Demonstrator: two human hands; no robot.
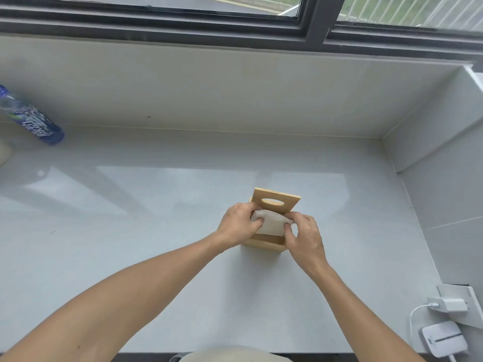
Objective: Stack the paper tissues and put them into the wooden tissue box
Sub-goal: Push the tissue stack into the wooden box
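A small wooden tissue box [264, 245] stands on the pale grey counter [156, 231], right of centre. Its lid [277, 202], with an oval slot, is raised at the far side. A stack of white paper tissues [270, 224] sits in the box's open top, bulging upward. My left hand [239, 222] grips the stack's left end. My right hand [304, 237] pinches its right end. Both hands cover the box's side walls.
A blue-labelled plastic bottle [31, 118] lies at the far left by the back wall. At the near right a white charger [448, 305] is plugged into a wall socket, with a cable and a white device [441, 338] below. A window runs along the back.
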